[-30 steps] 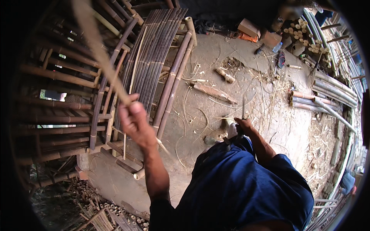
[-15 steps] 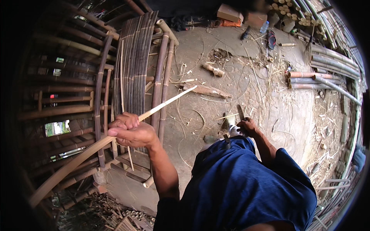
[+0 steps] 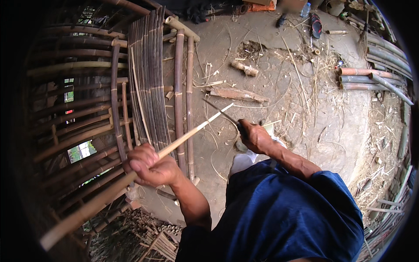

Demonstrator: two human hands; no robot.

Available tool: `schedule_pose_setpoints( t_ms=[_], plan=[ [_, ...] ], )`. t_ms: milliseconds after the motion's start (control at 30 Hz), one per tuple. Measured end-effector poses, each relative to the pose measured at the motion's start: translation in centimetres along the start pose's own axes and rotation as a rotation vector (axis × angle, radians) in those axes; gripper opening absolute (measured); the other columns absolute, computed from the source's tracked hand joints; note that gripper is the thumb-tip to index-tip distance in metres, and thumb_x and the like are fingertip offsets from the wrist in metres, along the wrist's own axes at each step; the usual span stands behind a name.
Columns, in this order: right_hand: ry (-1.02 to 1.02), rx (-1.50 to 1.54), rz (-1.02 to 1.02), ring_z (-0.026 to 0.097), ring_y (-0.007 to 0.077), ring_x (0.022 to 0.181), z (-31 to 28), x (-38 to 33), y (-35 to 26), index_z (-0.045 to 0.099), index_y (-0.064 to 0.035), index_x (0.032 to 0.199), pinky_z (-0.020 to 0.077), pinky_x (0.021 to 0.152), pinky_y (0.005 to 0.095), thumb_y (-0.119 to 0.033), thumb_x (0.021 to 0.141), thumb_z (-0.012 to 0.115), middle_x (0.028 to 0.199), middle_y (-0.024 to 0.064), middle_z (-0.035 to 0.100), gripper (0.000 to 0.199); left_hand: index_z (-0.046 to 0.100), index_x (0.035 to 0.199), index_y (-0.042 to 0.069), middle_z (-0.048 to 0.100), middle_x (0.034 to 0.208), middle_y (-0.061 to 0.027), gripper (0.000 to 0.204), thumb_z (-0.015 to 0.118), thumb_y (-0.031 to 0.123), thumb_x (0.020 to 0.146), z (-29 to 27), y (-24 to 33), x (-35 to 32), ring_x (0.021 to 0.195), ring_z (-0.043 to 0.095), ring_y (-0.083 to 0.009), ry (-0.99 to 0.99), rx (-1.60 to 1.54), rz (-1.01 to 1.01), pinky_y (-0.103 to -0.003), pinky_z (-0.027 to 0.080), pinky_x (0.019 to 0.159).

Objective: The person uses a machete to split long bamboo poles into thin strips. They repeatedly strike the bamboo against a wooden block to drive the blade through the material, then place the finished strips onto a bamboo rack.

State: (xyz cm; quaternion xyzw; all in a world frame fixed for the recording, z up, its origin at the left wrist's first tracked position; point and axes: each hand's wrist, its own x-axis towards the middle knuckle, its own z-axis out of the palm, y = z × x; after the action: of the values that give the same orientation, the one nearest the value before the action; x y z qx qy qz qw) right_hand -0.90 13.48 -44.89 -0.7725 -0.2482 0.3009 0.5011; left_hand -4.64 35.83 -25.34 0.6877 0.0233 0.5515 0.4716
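Note:
A long pale bamboo strip (image 3: 185, 136) runs slantwise from the lower left toward the middle. My left hand (image 3: 150, 166) is closed round it, and its whittled, whiter tip points away to the right. In my right hand (image 3: 256, 137) is a knife (image 3: 228, 116) with a thin dark blade. The blade crosses the strip close to its pale tip; whether it touches the strip I cannot tell. Beyond my left hand lies a panel of dark bamboo slats (image 3: 150, 74) on a bamboo frame (image 3: 178, 87).
Bamboo railings (image 3: 74, 65) stand at the left. A bamboo chunk (image 3: 244, 68), a flat wooden piece (image 3: 238, 94) and shavings lie on the floor. Poles (image 3: 366, 79) are stacked at right; a sandal (image 3: 315, 26) and bottle (image 3: 305, 9) lie far back. Cut bamboo pieces (image 3: 161, 238) lie lower left.
My right hand has brought the knife up and left from beside my knee to the strip's tip. My left hand, still gripping the strip, sits slightly lower in view.

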Motion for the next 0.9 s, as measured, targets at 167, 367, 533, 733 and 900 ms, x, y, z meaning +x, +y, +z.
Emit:
schedule_pose_setpoints(
  t_ms=[167, 367, 533, 733, 900],
  plan=[
    [-0.025, 0.049, -0.078, 0.063, 0.0466, 0.08, -1.0, 2.1, -5.3, 0.047, -0.0026, 0.122, 0.0493, 0.068, 0.0535, -0.016, 0.088, 0.062, 0.082, 0.0266, 0.065, 0.039, 0.032, 0.068, 0.017, 0.031, 0.062, 0.0022, 0.041, 0.034, 0.031, 0.106, 1.6, 3.9, 0.3, 0.053, 0.032, -0.01, 0.147, 0.143, 0.037, -0.024, 0.033, 0.055],
    [-0.041, 0.109, 0.001, 0.062, 0.0469, 0.083, -1.3, 1.7, -2.0, 0.055, -0.0006, 0.115, 0.0475, 0.07, 0.0516, -0.014, 0.087, 0.063, 0.085, 0.0262, 0.064, 0.032, 0.035, 0.071, 0.015, 0.034, 0.067, -0.0008, 0.038, 0.034, 0.03, 0.107, -1.0, 6.8, 3.3, 0.057, 0.036, -0.0117, -0.004, -0.22, -0.047, -0.028, 0.034, 0.058],
    [-0.044, 0.08, 0.115, 0.063, 0.0464, 0.078, -0.8, 1.3, -1.2, 0.055, -0.001, 0.109, 0.0477, 0.064, 0.0516, -0.015, 0.088, 0.062, 0.084, 0.0261, 0.064, 0.026, 0.037, 0.073, 0.014, 0.033, 0.065, 0.0006, 0.036, 0.036, 0.029, 0.105, -1.1, 5.5, 3.6, 0.059, 0.037, -0.0128, 0.002, -0.196, -0.004, -0.031, 0.036, 0.063],
    [-0.016, -0.092, 0.03, 0.065, 0.0443, 0.08, 1.4, 2.3, -5.1, 0.051, -0.0061, 0.115, 0.0518, 0.068, 0.0524, -0.025, 0.092, 0.059, 0.09, 0.0254, 0.065, 0.031, 0.035, 0.069, 0.016, 0.031, 0.062, 0.0014, 0.038, 0.036, 0.032, 0.104, -0.5, -0.4, 1.0, 0.057, 0.034, -0.0121, 0.018, 0.181, 0.039, -0.03, 0.034, 0.064],
    [-0.016, -0.129, -0.336, 0.066, 0.037, 0.067, 1.6, 2.4, -14.0, 0.054, -0.004, 0.118, 0.0523, 0.053, 0.0465, -0.022, 0.089, 0.063, 0.089, 0.0199, 0.066, 0.036, 0.032, 0.072, 0.016, 0.031, 0.065, 0.0011, 0.039, 0.03, 0.037, 0.105, -0.4, -1.4, -0.5, 0.06, 0.034, -0.0129, -0.013, 0.004, 0.107, -0.035, 0.037, 0.078]
  ],
)
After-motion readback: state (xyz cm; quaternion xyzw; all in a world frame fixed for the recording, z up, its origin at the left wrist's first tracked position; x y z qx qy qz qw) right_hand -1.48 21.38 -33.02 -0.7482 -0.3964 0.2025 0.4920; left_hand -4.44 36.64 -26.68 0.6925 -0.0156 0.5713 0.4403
